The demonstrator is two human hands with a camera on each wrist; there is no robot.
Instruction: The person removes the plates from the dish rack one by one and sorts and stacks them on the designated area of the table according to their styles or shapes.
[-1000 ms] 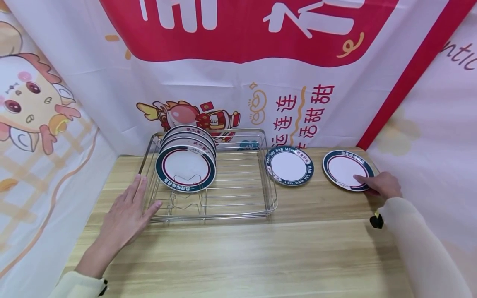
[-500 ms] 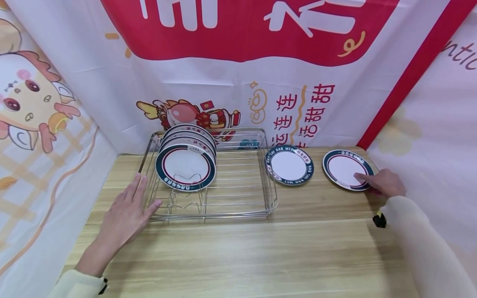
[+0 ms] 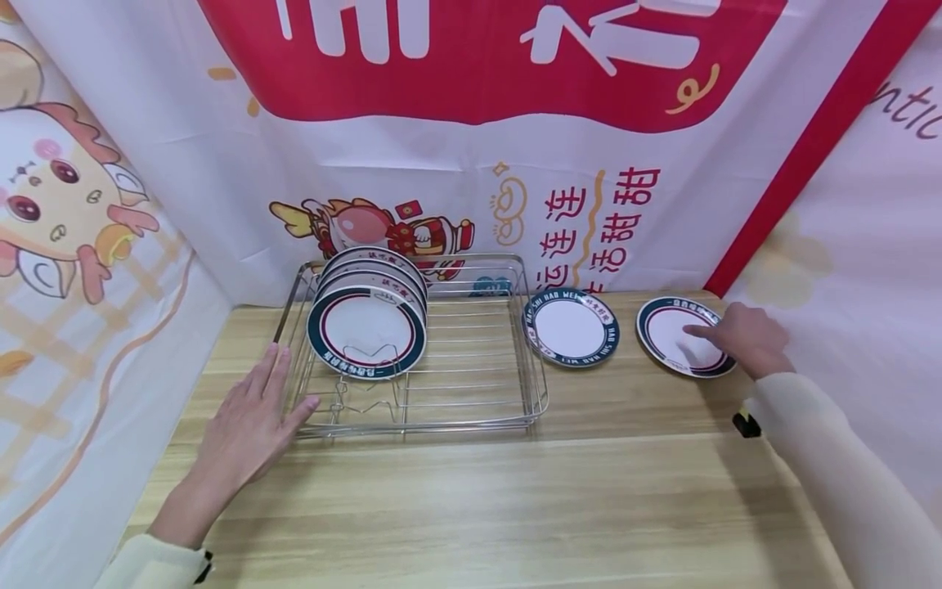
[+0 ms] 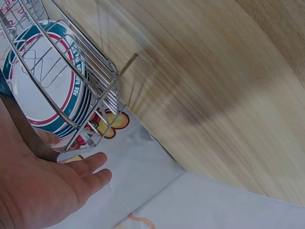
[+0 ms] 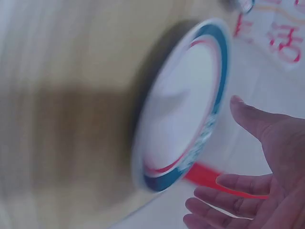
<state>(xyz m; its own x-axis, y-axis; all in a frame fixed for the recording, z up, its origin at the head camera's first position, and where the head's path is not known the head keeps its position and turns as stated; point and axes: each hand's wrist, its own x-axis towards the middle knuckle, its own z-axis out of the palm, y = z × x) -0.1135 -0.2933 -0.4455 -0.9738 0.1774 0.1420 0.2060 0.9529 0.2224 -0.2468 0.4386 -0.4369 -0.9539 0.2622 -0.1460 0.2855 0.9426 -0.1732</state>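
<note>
Blue-rimmed white plate (image 3: pixel 670 339), face up, right of wire rack (image 3: pixel 471 425)

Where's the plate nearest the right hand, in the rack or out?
Out: the plate lies on the tabletop, a second plate between it and the rack.

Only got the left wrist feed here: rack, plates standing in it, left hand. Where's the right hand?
Observer: In the head view the right hand is over the right rim of a plate lying on the tabletop.
Operator: Gripping it?
Observer: No. The right wrist view shows the fingers open, with a gap to the plate.
Operator: Any other plate outside the rack?
Observer: Yes, a second plate lies between the rack and that one.
</note>
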